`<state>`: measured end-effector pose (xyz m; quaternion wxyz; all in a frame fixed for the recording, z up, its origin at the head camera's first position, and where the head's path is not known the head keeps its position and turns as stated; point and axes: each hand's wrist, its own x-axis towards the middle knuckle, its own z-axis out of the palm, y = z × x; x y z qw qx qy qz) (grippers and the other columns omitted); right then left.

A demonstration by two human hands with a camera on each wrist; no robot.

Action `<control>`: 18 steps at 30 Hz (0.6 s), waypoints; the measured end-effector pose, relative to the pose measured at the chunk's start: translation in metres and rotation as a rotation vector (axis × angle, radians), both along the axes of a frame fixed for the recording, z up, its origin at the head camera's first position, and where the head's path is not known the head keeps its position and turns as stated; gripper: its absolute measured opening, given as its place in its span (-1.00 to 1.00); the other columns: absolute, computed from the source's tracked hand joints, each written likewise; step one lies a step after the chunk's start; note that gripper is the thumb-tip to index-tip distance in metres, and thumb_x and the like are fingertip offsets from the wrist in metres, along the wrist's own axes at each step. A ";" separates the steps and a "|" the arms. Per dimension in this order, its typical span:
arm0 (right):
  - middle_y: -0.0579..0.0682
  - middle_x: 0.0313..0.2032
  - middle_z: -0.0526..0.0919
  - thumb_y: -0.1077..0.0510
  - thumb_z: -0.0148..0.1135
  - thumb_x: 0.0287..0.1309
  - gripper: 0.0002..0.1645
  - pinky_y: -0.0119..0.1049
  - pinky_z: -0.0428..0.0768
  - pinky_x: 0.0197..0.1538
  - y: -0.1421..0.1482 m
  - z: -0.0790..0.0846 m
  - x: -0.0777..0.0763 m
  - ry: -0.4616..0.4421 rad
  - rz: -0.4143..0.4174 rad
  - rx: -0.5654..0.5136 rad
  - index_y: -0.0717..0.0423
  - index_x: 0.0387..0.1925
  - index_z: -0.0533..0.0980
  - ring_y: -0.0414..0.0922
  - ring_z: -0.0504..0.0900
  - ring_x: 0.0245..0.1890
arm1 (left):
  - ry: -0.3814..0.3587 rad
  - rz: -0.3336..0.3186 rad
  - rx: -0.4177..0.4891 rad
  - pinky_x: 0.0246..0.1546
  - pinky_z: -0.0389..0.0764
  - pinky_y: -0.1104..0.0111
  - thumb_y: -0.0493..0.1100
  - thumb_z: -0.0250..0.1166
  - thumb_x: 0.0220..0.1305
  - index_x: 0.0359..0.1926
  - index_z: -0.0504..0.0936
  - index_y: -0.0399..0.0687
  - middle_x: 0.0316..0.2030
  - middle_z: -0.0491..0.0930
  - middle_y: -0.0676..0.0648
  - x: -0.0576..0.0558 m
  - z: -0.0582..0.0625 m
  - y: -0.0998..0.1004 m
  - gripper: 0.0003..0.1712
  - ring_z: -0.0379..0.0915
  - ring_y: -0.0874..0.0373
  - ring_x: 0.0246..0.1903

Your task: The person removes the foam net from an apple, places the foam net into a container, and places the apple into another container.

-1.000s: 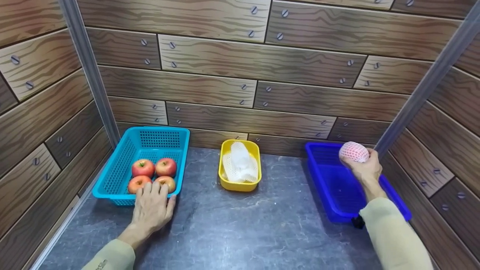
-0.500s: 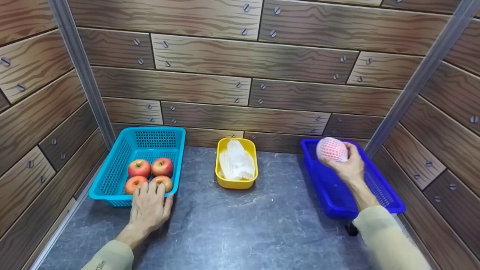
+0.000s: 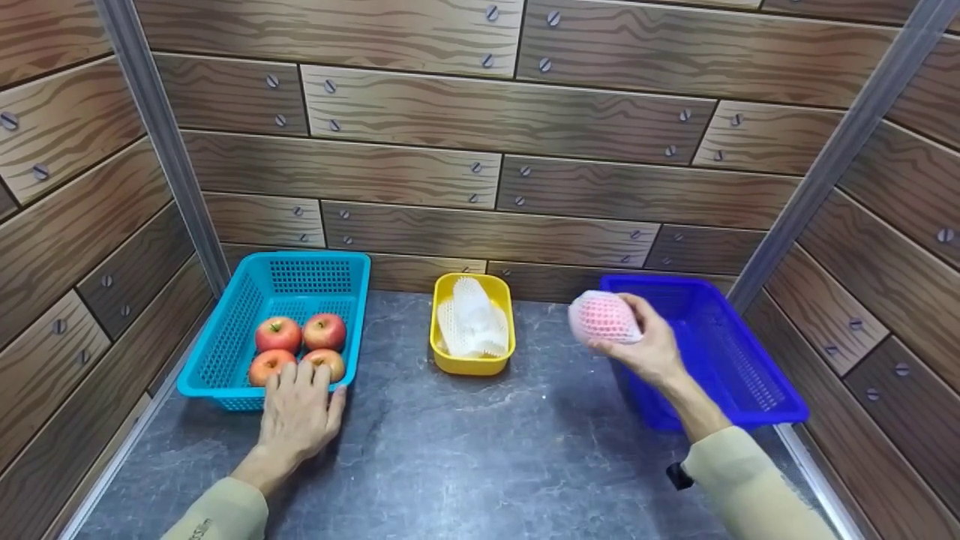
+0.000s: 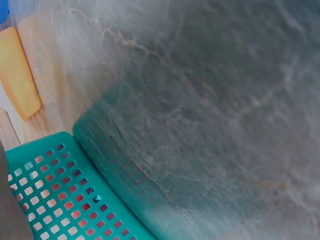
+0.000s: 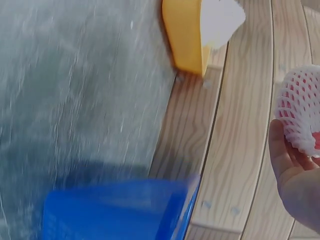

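Note:
My right hand [image 3: 649, 349] grips an apple in a white foam net [image 3: 604, 317], its red skin showing through the mesh. In the head view it is raised by the left edge of the blue basket [image 3: 739, 390]. The right wrist view shows fingers and thumb around the netted apple [image 5: 300, 107]. My left hand [image 3: 296, 412] rests at the near rim of the teal basket [image 3: 196, 375], fingers extended over it toward the bare apples. Inside lie several red apples [image 3: 278, 335]. In the left wrist view, the perforated basket wall [image 4: 65, 195] fills the lower left, and little of the hand shows.
Between the two baskets stands a small yellow tub [image 3: 472, 366] holding white foam nets [image 3: 472, 319]. The grey marbled tabletop [image 3: 465, 450] lies in front. Wood-patterned walls [image 3: 412, 172] close off the back and both sides.
My right hand has carried the netted apple leftward from over the blue basket to its left edge. The left hand keeps its place at the teal basket. The head view has shifted slightly.

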<state>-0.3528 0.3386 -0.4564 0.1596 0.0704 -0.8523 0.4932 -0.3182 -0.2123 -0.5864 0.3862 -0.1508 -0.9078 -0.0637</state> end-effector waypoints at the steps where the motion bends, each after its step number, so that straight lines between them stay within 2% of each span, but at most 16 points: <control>1: 0.31 0.30 0.73 0.29 0.82 -0.09 0.10 -0.54 0.61 0.14 -0.005 -0.001 0.002 -0.006 0.016 -0.003 0.23 0.51 0.49 -0.43 0.66 0.03 | -0.001 -0.001 0.000 -0.21 0.33 -0.08 0.12 0.10 0.57 -0.23 0.49 -0.20 -0.32 0.46 -0.23 0.000 0.000 0.000 -0.56 0.27 -0.19 -0.34; 8: 0.29 0.30 0.75 0.29 0.85 -0.20 0.11 -0.43 0.66 0.24 -0.036 -0.023 0.017 -0.005 0.145 -0.006 0.26 0.46 0.55 -0.29 0.71 0.14 | 0.013 -0.006 0.011 -0.23 0.31 -0.05 0.09 0.18 0.53 -0.25 0.49 -0.20 -0.32 0.47 -0.24 0.001 0.002 -0.001 -0.59 0.27 -0.19 -0.35; 12: 0.27 0.30 0.76 0.23 0.87 -0.22 0.12 -0.39 0.64 0.29 -0.049 -0.040 0.028 -0.035 0.197 0.037 0.25 0.45 0.56 -0.14 0.72 0.20 | 0.003 -0.005 0.006 -0.22 0.31 -0.03 0.08 0.21 0.53 -0.23 0.49 -0.21 -0.31 0.47 -0.25 0.001 0.003 0.000 -0.60 0.26 -0.18 -0.34; 18: 0.32 0.31 0.74 0.17 0.84 -0.18 0.15 -0.26 0.69 0.31 -0.071 -0.064 0.042 -0.115 0.333 0.056 0.28 0.49 0.51 0.01 0.76 0.22 | 0.018 -0.010 0.011 -0.23 0.32 -0.04 0.07 0.22 0.50 -0.25 0.48 -0.21 -0.32 0.47 -0.25 0.002 0.003 0.000 -0.60 0.28 -0.20 -0.34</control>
